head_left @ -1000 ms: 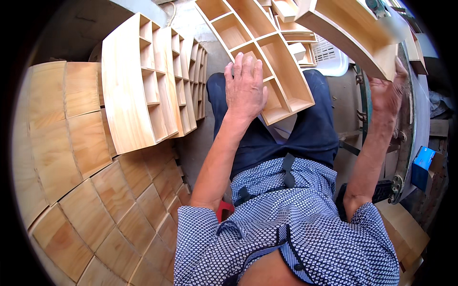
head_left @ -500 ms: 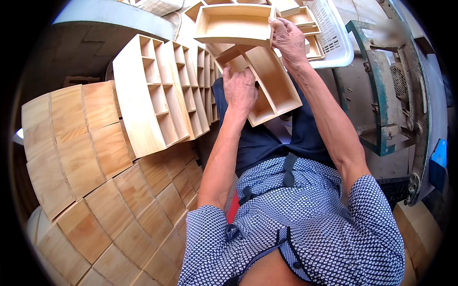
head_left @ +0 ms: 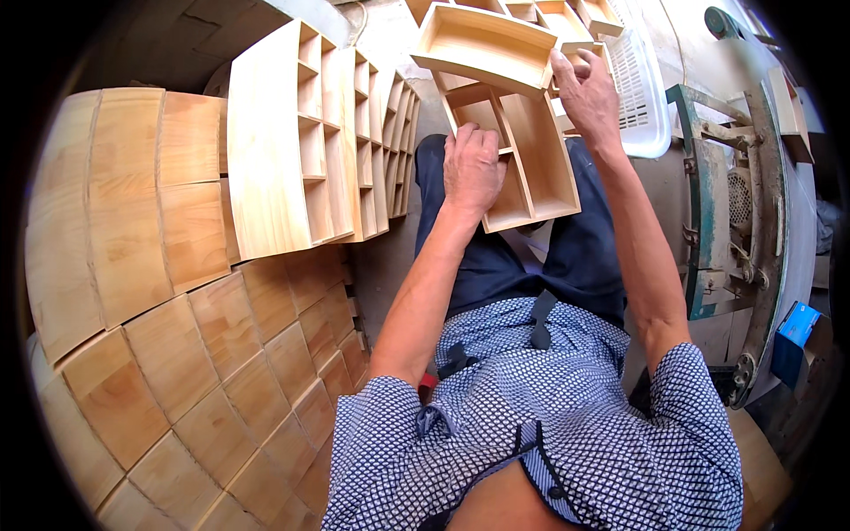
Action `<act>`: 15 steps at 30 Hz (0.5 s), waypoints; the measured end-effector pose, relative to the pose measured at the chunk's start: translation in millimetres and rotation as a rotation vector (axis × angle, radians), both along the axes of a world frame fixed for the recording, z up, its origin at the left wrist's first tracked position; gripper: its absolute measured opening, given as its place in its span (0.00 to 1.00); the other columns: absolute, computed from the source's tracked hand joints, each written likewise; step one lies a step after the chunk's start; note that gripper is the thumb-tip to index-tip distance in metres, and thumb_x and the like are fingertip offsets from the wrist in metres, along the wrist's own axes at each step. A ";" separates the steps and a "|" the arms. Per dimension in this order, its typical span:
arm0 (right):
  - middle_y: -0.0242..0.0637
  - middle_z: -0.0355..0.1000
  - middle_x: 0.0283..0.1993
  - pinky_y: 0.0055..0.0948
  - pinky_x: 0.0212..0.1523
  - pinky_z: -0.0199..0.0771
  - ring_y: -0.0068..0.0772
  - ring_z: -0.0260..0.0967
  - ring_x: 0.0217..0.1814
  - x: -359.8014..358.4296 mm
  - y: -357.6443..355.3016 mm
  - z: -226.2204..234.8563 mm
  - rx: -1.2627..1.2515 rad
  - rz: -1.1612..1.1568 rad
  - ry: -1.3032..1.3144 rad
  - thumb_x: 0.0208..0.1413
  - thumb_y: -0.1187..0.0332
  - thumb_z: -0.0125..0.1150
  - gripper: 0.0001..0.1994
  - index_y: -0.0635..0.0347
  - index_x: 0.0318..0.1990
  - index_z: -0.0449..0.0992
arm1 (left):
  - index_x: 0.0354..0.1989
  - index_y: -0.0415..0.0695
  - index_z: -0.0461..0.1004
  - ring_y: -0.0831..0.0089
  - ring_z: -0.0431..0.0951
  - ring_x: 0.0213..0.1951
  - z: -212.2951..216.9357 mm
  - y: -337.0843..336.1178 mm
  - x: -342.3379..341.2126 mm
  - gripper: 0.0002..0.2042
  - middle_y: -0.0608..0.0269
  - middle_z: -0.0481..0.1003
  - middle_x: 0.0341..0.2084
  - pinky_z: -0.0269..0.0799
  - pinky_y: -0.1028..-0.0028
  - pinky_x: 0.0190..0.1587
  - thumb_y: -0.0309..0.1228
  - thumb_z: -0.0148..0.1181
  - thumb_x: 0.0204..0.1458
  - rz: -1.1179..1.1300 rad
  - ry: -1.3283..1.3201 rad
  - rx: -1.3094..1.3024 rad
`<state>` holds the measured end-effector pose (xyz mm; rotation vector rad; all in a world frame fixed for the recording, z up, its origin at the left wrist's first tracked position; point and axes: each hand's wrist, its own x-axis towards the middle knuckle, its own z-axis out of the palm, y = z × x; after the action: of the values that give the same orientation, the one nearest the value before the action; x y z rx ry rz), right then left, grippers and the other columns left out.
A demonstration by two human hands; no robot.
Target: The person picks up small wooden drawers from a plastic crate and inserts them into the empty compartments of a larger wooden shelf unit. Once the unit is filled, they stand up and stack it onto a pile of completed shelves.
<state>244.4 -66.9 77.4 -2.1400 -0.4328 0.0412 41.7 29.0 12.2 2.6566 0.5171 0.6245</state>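
My left hand (head_left: 475, 168) is closed over the left wall of a pale wooden compartment box (head_left: 542, 150), which lies tilted above my lap with its open side up. Dividers split the box into a long section and smaller ones. Beyond its far end, a shallow rectangular wooden drawer (head_left: 485, 42) covers part of the box. My right hand (head_left: 587, 99) grips the drawer's right end between thumb and fingers. Whether the drawer rests on the box or is held just above it, I cannot tell.
Several divided wooden boxes (head_left: 274, 142) stand in a row at the left. Stacked wooden blocks or panels (head_left: 190, 332) fill the lower left. A white plastic basket (head_left: 651, 97) with wooden drawers stands far right, near a green metal machine frame (head_left: 699, 221). A blue box (head_left: 794, 341) sits at the right.
The view has shifted, so the surroundings sit differently. The drawer is now slanted, its right end lower than its left. Both hands keep their grips.
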 end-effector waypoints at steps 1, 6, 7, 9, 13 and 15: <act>0.48 0.82 0.50 0.45 0.56 0.80 0.48 0.83 0.51 -9.1 -11.2 6.2 0.010 0.003 -0.194 0.64 0.43 0.70 0.32 0.63 0.62 0.78 | 0.42 0.39 0.80 0.50 0.78 0.60 6.0 -1.1 0.2 0.15 0.51 0.82 0.49 0.76 0.52 0.60 0.26 0.72 0.43 -0.012 0.007 0.017; 0.46 0.78 0.48 0.45 0.52 0.83 0.52 0.81 0.51 -88.2 -54.9 15.7 -0.178 0.605 -0.328 0.61 0.60 0.74 0.25 0.54 0.64 0.76 | 0.43 0.37 0.79 0.51 0.78 0.60 -3.2 0.5 2.7 0.15 0.52 0.81 0.47 0.80 0.54 0.60 0.24 0.71 0.45 0.001 0.038 0.097; 0.47 0.78 0.49 0.46 0.53 0.83 0.54 0.81 0.51 -99.3 -54.1 9.4 -0.284 0.626 -0.349 0.60 0.62 0.73 0.27 0.53 0.66 0.74 | 0.43 0.37 0.80 0.51 0.78 0.60 -3.6 2.3 2.5 0.14 0.52 0.81 0.46 0.81 0.55 0.58 0.24 0.70 0.46 -0.009 0.094 0.062; 0.49 0.78 0.50 0.51 0.50 0.84 0.58 0.82 0.50 -109.4 -43.3 -7.1 -0.387 0.629 -0.386 0.58 0.67 0.69 0.29 0.51 0.68 0.70 | 0.43 0.37 0.79 0.52 0.78 0.59 -0.3 4.4 2.2 0.13 0.51 0.81 0.45 0.84 0.55 0.54 0.24 0.69 0.48 -0.032 0.162 0.021; 0.53 0.81 0.40 0.55 0.38 0.84 0.63 0.83 0.38 -102.5 -18.3 -17.7 -0.474 0.595 -0.353 0.58 0.69 0.63 0.13 0.53 0.51 0.76 | 0.42 0.38 0.77 0.50 0.81 0.53 16.5 6.1 3.1 0.09 0.48 0.81 0.43 0.86 0.53 0.47 0.24 0.66 0.54 -0.052 0.268 -0.059; 0.51 0.81 0.38 0.54 0.38 0.84 0.61 0.83 0.38 -100.5 -13.4 -12.3 -0.524 0.634 -0.374 0.58 0.68 0.64 0.11 0.54 0.48 0.77 | 0.42 0.38 0.76 0.47 0.83 0.49 16.3 6.7 -1.1 0.08 0.45 0.81 0.41 0.86 0.50 0.45 0.26 0.65 0.56 -0.040 0.304 -0.089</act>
<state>143.9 -80.3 65.2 -2.4270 -1.4415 0.1251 40.6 35.7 28.5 2.6818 0.5582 0.1803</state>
